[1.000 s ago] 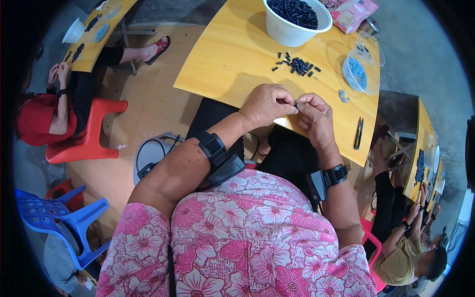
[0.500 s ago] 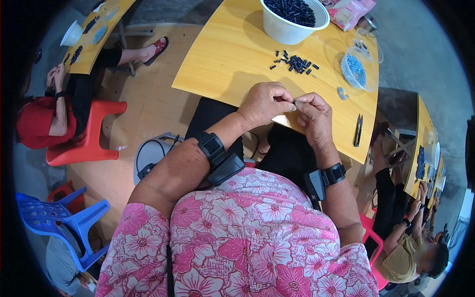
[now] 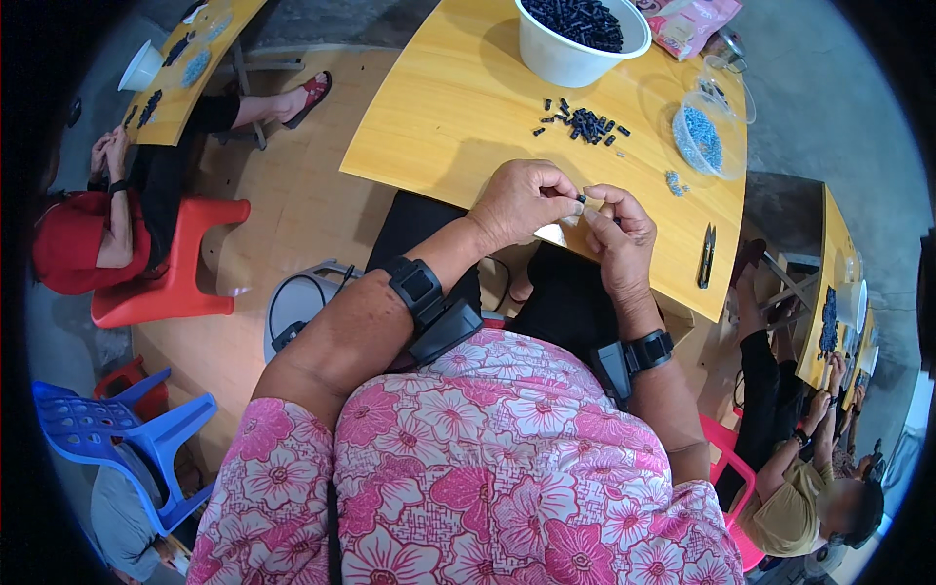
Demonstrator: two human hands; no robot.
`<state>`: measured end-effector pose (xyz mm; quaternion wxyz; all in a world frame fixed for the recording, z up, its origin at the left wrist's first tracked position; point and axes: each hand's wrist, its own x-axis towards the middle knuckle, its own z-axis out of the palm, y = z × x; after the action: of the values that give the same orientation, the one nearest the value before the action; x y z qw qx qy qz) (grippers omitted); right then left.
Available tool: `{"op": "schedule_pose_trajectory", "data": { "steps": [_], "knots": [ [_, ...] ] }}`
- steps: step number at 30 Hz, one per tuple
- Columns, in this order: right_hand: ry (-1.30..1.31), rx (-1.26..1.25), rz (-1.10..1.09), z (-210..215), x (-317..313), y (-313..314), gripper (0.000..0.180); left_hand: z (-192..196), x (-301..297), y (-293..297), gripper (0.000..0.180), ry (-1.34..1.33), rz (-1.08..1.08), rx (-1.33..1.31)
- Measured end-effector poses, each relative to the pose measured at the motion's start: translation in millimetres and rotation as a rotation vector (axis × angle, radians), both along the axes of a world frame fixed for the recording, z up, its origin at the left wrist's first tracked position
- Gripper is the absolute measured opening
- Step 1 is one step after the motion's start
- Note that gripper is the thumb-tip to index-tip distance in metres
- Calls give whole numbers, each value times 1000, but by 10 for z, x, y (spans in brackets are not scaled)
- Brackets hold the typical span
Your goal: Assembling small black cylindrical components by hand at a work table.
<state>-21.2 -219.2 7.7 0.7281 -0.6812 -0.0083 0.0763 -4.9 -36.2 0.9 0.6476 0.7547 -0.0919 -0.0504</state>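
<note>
Between its thumb and index finger, my left hand (image 3: 526, 203) pinches a small black cylindrical piece (image 3: 582, 199) above the table's near edge. Close by on the right, my right hand (image 3: 621, 229) has its fingers curled, with the thumb tip just beside that piece. Something small and dark shows among the right fingers, too small to name. Past my hands lies a loose pile of similar black pieces (image 3: 588, 126) on the yellow table (image 3: 439, 107). Behind it stands a white bowl (image 3: 570, 63) heaped with more of them.
A clear tub of small blue parts (image 3: 700, 139) sits at the right, with a few loose blue parts (image 3: 675, 182) near it. Black thread snips (image 3: 706, 256) lie by the right edge. A pink bag (image 3: 687, 24) is at the back. Other people sit at tables on both sides.
My right thumb and index finger have come away from the piece and moved slightly right. My left hand keeps its pinch, and the black piece shows more now.
</note>
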Motion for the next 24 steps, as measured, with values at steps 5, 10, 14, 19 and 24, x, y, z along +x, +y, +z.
{"op": "schedule_pose_trajectory", "data": {
  "steps": [5, 10, 14, 19, 24],
  "knots": [
    [-8, -41, -1, -3, -27, 19, 18, 17, -3, 8, 8, 3, -17, 19],
    [-35, -48, 8, -24, -49, 32, 11, -8, -4, 15, 9, -37, -29, 17],
    [-162, -122, 40, -17, -105, 74, 7, -16, -21, 33, 8, -68, -53, 77],
    [73, 94, 55, -58, 51, -122, 17, -39, -18, -1, 11, -132, -41, 90],
    [349, 515, -79, 54, 65, -240, 31, -44, -19, -1, 14, -109, -47, 81]
  ]
}}
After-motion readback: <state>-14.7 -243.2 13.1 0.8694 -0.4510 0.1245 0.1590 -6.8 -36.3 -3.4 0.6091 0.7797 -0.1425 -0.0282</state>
